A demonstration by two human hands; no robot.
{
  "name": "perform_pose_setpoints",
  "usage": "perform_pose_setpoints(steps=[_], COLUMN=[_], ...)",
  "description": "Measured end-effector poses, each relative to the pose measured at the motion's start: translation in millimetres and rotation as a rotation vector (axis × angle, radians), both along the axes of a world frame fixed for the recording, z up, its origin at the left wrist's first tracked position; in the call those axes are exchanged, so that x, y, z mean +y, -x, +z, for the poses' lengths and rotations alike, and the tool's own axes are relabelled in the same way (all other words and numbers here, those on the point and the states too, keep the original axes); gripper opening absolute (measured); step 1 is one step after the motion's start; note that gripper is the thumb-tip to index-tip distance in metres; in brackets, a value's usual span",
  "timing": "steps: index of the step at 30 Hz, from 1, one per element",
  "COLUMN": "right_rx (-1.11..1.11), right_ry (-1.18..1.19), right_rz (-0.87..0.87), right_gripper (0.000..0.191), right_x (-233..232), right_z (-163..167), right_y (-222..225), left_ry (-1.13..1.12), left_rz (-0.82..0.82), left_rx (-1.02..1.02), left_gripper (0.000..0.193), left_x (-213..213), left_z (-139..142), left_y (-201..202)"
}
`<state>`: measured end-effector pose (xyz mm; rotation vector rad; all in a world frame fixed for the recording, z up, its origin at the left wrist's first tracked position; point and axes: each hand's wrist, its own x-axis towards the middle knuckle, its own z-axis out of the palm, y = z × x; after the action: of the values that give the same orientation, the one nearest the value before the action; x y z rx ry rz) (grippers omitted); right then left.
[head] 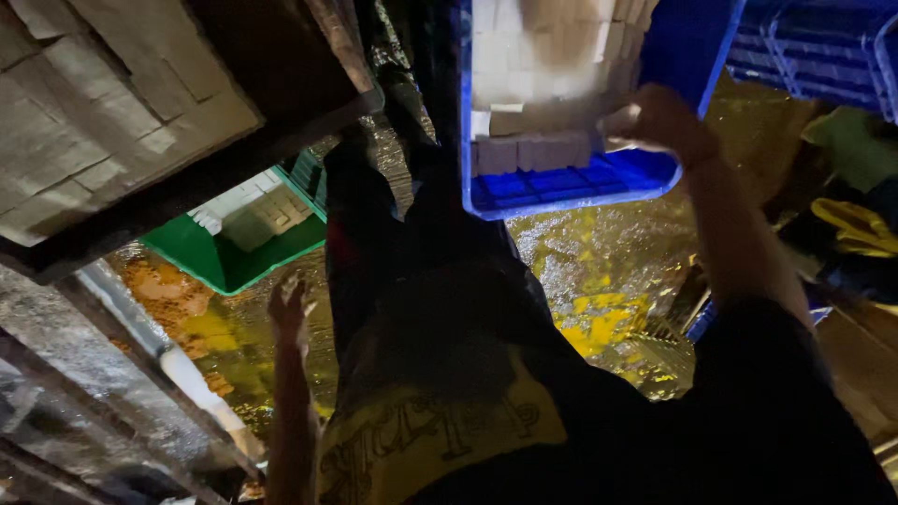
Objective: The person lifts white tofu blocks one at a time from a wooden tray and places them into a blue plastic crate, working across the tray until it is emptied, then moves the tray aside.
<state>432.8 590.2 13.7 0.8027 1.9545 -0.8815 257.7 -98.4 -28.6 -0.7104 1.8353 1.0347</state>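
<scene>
Right hand (655, 120): at about 1 o'clock, reaching into the blue crate (571, 187) — fingers closed around a pale block (617, 122) at the edge of the stacked rows.
Left hand (292, 304): at about 8 o'clock, hanging free, fingers loosely spread, grasping nothing.
Blue crate: at 12 to 1 o'clock, partly filled with pale blocks, its near end bare.
Green crate (234, 257): at 9 to 10 o'clock, just above the left hand — also holding pale blocks.
Floor (599, 262): wet, yellow-stained.

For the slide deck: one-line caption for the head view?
Right hand reaches into a blue crate of pale blocks; left hand hangs free over wet floor.
</scene>
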Motion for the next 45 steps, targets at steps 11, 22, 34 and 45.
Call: perform_pose_setpoints(steps=[11,22,34,45], right_rx=[0.032,0.491,0.821,0.216], right_ry=[-0.286,-0.525,-0.296,0.339], right_rz=[0.364,0.16,-0.135,-1.111], right_gripper=[0.044,0.033,0.058,0.071], right_x=[-78,-145,-162,-155], right_z=[-47,-68,-59,-51], right_y=[-14,92,109,98], left_ry=[-0.076,-0.279,0.102,-0.202], left_rz=[-0.282,-0.304,-0.301,0.019], left_rx=[0.391,0.327,0.269,0.22], left_gripper=[0.04,0.046,0.041,0.057], left_x=[52,146,35,44], left_z=[20,61,26,22], left_y=[38,61,25,35])
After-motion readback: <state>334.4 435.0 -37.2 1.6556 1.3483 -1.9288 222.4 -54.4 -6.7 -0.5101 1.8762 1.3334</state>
